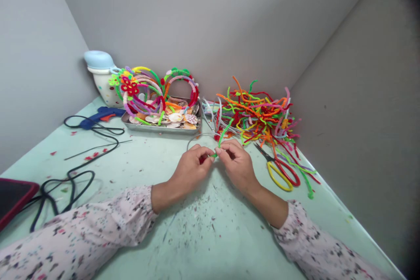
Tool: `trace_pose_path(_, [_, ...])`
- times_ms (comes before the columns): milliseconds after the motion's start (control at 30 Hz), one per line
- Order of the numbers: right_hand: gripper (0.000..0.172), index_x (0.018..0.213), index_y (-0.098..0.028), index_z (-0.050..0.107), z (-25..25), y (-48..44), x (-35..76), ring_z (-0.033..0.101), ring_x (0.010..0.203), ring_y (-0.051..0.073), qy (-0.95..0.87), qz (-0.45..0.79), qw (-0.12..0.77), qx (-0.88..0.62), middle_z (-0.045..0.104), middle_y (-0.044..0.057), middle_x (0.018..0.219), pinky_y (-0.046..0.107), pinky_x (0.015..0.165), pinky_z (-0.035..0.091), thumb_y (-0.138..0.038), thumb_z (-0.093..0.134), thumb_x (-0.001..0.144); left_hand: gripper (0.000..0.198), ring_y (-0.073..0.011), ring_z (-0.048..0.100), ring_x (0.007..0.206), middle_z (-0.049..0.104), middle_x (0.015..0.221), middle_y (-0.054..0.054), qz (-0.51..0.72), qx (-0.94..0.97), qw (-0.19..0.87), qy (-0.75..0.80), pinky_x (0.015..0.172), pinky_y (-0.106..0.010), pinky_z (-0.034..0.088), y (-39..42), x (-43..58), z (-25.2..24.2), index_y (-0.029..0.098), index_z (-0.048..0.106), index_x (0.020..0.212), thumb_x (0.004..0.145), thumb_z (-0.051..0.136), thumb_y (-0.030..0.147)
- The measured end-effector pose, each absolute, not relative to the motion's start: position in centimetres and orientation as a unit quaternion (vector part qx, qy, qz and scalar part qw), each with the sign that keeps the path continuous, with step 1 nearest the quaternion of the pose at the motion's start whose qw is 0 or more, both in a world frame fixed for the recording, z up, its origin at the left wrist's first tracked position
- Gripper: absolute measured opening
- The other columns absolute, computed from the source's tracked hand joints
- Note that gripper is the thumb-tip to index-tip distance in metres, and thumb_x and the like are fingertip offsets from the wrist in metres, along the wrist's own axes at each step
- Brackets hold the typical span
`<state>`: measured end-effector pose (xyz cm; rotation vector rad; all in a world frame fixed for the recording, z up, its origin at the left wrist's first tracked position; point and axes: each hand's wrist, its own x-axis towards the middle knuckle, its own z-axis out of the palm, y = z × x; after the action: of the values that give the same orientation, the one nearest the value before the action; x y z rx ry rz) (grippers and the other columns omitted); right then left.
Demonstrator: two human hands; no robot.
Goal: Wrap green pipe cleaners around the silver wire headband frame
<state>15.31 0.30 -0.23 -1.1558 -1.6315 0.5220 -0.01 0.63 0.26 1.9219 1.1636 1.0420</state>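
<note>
Between my two hands, over the middle of the table, is a green pipe cleaner [225, 130], its free end sticking up and away from me. My left hand [193, 167] pinches its lower end between thumb and fingertips. Thumb and forefinger of my right hand [239, 164] are closed on it just beside the left fingertips. A thin pale headband [190, 140] lies right behind the hands, partly hidden by them; whether the green piece touches it I cannot tell. Scissors [278, 169] with one red and one yellow handle lie to the right of my right hand.
A metal tray [160, 128] of shells and colourful wrapped headbands [144, 92] stands at the back. Right of it is a heap of pipe cleaners [262, 113]. At left are a blue glue gun [101, 116], its black cord [74, 175], a cup [104, 81] and a red-edged device [16, 201].
</note>
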Motion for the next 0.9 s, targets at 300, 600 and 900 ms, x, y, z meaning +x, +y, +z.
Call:
trace_pose_path(300, [0.016, 0.073, -0.021, 0.06, -0.32, 0.45, 15.49, 0.05, 0.071, 0.016, -0.662, 0.241, 0.507, -0.498, 0.054, 0.0, 0.076, 0.027, 0.066, 0.04, -0.029, 0.055, 0.086, 0.019, -0.0165, 0.051, 0.073, 0.052, 0.07, 0.0, 0.368, 0.762, 0.299, 0.442, 0.066, -0.027, 0.037, 0.79, -0.13, 0.38, 0.02, 0.066, 0.078, 0.083, 0.047, 0.017])
trace_pose_path(600, [0.016, 0.073, -0.02, 0.064, -0.27, 0.48, 15.4, 0.047, 0.066, 0.015, -0.662, 0.265, 0.481, -0.511, 0.049, -0.001, 0.071, 0.027, 0.063, 0.036, -0.029, 0.057, 0.084, 0.016, -0.0168, 0.052, 0.079, 0.054, 0.086, -0.003, 0.378, 0.751, 0.276, 0.466, 0.067, -0.027, 0.04, 0.51, -0.1, -0.04, 0.019, 0.067, 0.086, 0.082, 0.052, 0.019])
trace_pose_path(900, [0.015, 0.074, -0.02, 0.064, -0.28, 0.28, 15.17, 0.047, 0.064, 0.014, -0.667, 0.26, 0.487, -0.5, 0.049, -0.001, 0.07, 0.026, 0.061, 0.036, -0.028, 0.057, 0.085, 0.018, -0.0161, 0.054, 0.077, 0.054, 0.079, -0.002, 0.381, 0.746, 0.274, 0.472, 0.067, -0.027, 0.041, 0.69, -0.2, 0.09, 0.019, 0.072, 0.083, 0.081, 0.054, 0.018])
